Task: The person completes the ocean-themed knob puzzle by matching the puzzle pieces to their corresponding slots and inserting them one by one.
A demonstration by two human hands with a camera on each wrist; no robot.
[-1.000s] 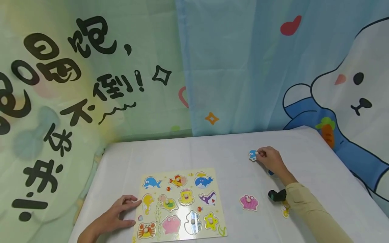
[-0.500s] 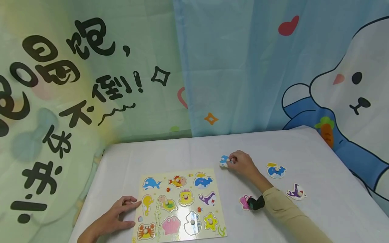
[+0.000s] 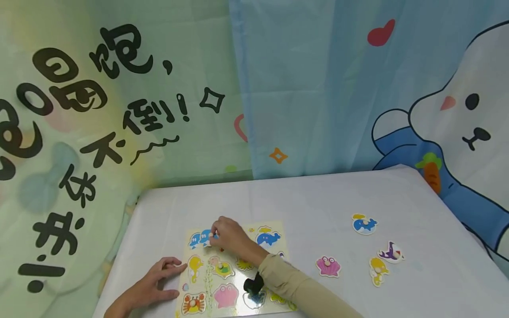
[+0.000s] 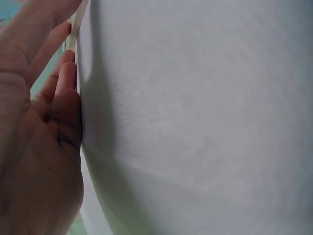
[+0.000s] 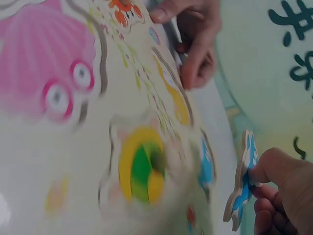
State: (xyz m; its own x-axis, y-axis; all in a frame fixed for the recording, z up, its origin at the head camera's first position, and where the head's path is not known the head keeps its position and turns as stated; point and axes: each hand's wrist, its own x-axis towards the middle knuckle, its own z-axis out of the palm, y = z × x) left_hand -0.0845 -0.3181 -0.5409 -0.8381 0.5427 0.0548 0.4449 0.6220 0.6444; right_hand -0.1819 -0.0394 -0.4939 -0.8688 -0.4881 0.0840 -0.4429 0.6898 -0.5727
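Note:
My right hand (image 3: 234, 240) pinches a blue dolphin puzzle piece (image 3: 204, 237) just above the upper left of a pale yellow peg puzzle board (image 3: 210, 289). In the right wrist view the dolphin piece shows its wooden edge, tilted and apart from the board, between thumb and fingers. Part of the board's printed blue dolphin (image 3: 194, 241) shows beside the piece. My left hand (image 3: 153, 282) lies at the board's left edge, fingers loosely extended, touching it with fingertips and thumb. On the board sit a knobbed crab (image 3: 193, 304) and turtle (image 3: 222, 268). My right forearm covers part of its right side.
Right of the board lie loose pieces: a pink shell (image 3: 328, 266), a blue whale (image 3: 364, 224), a purple whale (image 3: 391, 253) and a yellow seahorse (image 3: 377, 271). A white cloth covers the table (image 3: 302, 203). A printed curtain (image 3: 286, 88) hangs behind it.
My right hand has carried the dolphin piece leftward from the table's far right side to over the board. The loose pieces its arm covered are now visible. My left hand has stayed in place.

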